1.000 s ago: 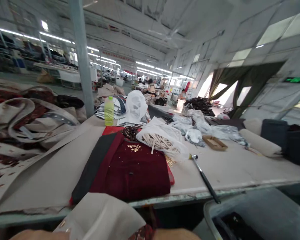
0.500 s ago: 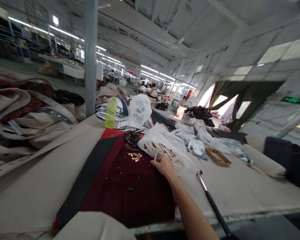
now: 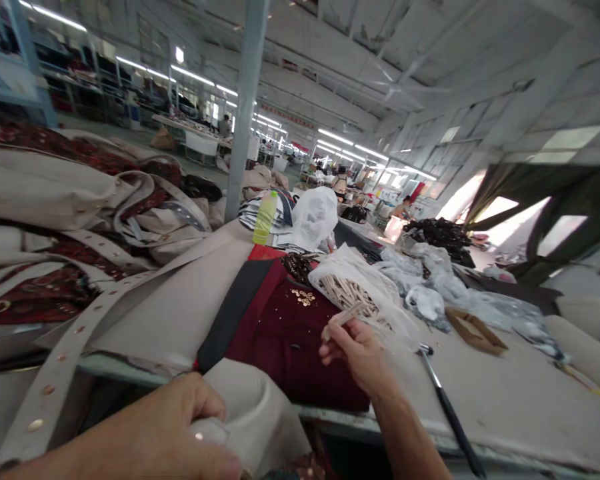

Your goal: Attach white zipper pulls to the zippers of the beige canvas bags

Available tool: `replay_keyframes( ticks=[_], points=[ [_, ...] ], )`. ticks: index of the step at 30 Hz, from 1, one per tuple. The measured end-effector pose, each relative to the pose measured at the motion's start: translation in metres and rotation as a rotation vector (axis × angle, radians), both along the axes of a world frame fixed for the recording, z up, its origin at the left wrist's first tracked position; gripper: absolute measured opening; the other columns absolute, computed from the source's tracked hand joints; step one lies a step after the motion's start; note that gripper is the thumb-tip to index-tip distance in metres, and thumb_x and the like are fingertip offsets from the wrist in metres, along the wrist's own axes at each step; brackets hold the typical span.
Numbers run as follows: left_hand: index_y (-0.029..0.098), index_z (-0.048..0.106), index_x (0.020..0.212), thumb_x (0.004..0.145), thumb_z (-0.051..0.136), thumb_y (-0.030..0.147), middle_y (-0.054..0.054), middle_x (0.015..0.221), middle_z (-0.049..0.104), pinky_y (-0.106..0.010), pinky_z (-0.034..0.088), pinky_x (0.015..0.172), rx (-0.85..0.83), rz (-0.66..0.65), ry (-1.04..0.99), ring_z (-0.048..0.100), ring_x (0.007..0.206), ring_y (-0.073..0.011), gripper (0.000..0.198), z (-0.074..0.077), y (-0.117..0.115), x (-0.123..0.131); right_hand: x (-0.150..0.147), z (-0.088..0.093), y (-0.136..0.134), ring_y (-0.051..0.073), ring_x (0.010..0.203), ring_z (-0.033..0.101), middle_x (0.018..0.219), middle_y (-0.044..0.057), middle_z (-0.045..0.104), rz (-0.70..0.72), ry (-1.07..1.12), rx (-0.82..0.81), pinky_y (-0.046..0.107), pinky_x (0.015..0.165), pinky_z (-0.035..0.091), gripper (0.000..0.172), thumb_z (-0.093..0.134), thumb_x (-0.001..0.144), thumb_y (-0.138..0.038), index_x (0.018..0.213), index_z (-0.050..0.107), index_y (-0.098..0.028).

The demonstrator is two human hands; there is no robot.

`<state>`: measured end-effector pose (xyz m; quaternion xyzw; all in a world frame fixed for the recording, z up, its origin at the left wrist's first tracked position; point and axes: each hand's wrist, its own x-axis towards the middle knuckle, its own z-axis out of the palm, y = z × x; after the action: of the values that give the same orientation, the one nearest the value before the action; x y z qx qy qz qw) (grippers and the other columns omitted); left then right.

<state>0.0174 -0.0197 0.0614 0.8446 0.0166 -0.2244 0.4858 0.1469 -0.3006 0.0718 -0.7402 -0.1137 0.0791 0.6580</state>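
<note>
My right hand (image 3: 357, 353) pinches a short beige strip (image 3: 349, 313) just above the folded maroon cloth (image 3: 325, 377). Beside it lies an open white plastic bag (image 3: 393, 290) full of similar beige strips (image 3: 347, 292). At the lower left my left hand (image 3: 175, 423) is closed on a piece of beige material (image 3: 260, 393) that hangs over the table's front edge. Small gold-coloured metal pieces (image 3: 304, 297) lie scattered on the maroon cloth, near a dark brown heap (image 3: 297, 267).
A hammer (image 3: 447, 400) with a black handle lies right of the bag. Behind it is a shallow cardboard box (image 3: 475, 330). A yellow-green bottle (image 3: 265, 219) stands at the back. Beige straps with metal eyelets (image 3: 60, 360) and piled material (image 3: 55, 180) occupy the left.
My right hand has drawn back from the bag with a strip in its fingers. My left hand has come into view, holding the beige material. The view has turned left.
</note>
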Motion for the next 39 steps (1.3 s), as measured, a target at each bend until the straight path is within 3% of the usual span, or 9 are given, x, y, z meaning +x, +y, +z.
replay_keyframes(
  ticks=[2,5,7,9,14,25,39],
  points=[
    [0.017,0.060,0.068,0.055,0.072,0.054,0.003,0.060,0.049,-0.022,0.028,0.052,-0.018,-0.035,0.066,0.043,0.061,-0.0132,0.042,0.021,-0.002,0.002,-0.023,0.004,0.012,0.016,0.056,0.067,0.077,0.000,0.066,0.069,-0.002,0.080,0.027,0.050,0.058,0.052,0.079,0.075,-0.064,0.086,0.055,-0.019],
    [0.017,0.055,0.060,0.057,0.062,0.056,0.003,0.057,0.039,-0.025,0.019,0.053,-0.092,-0.115,0.104,0.032,0.059,-0.0120,0.040,0.043,-0.005,0.006,-0.058,0.007,0.026,0.015,0.062,0.069,0.079,0.001,0.069,0.173,-0.186,0.136,0.024,0.054,0.058,0.028,0.076,0.088,-0.045,0.087,0.066,-0.019],
    [0.016,0.055,0.060,0.058,0.058,0.055,0.003,0.056,0.037,-0.027,0.017,0.054,-0.154,-0.133,0.105,0.028,0.058,-0.0119,0.038,0.047,-0.005,0.007,-0.078,0.009,0.033,0.012,0.074,0.069,0.084,0.001,0.070,0.254,-0.437,0.072,0.020,0.066,0.056,0.011,0.071,0.094,-0.030,0.087,0.071,-0.021],
    [0.017,0.054,0.059,0.056,0.059,0.053,0.002,0.056,0.037,-0.027,0.018,0.054,-0.186,-0.129,0.106,0.028,0.058,-0.0119,0.036,0.047,-0.005,0.006,-0.093,0.012,0.038,0.012,0.082,0.067,0.084,0.000,0.070,0.328,-0.661,0.001,0.019,0.074,0.054,0.008,0.067,0.097,-0.022,0.090,0.071,-0.022],
    [0.017,0.052,0.058,0.056,0.058,0.055,0.003,0.057,0.034,-0.028,0.016,0.053,-0.133,-0.127,0.089,0.026,0.057,-0.0115,0.038,0.050,-0.005,0.003,-0.104,0.017,0.046,0.014,0.082,0.069,0.093,0.005,0.072,0.475,-0.936,-0.140,0.021,0.074,0.053,0.005,0.065,0.098,-0.019,0.098,0.070,-0.018],
    [0.017,0.056,0.056,0.050,0.063,0.052,0.004,0.054,0.037,-0.027,0.018,0.051,-0.086,-0.078,0.124,0.029,0.056,-0.0113,0.036,0.047,-0.009,0.003,-0.101,0.018,0.049,0.013,0.091,0.071,0.097,0.007,0.074,0.569,-0.950,-0.164,0.018,0.083,0.054,0.012,0.058,0.103,-0.022,0.098,0.068,-0.017],
    [0.018,0.056,0.055,0.048,0.060,0.053,0.004,0.050,0.034,-0.028,0.016,0.049,-0.040,-0.093,0.161,0.028,0.054,-0.0117,0.036,0.045,-0.010,0.007,-0.099,0.010,0.049,0.014,0.083,0.072,0.093,0.006,0.074,0.577,-0.881,-0.151,0.021,0.076,0.056,0.016,0.058,0.103,-0.030,0.096,0.069,-0.019]
  ],
)
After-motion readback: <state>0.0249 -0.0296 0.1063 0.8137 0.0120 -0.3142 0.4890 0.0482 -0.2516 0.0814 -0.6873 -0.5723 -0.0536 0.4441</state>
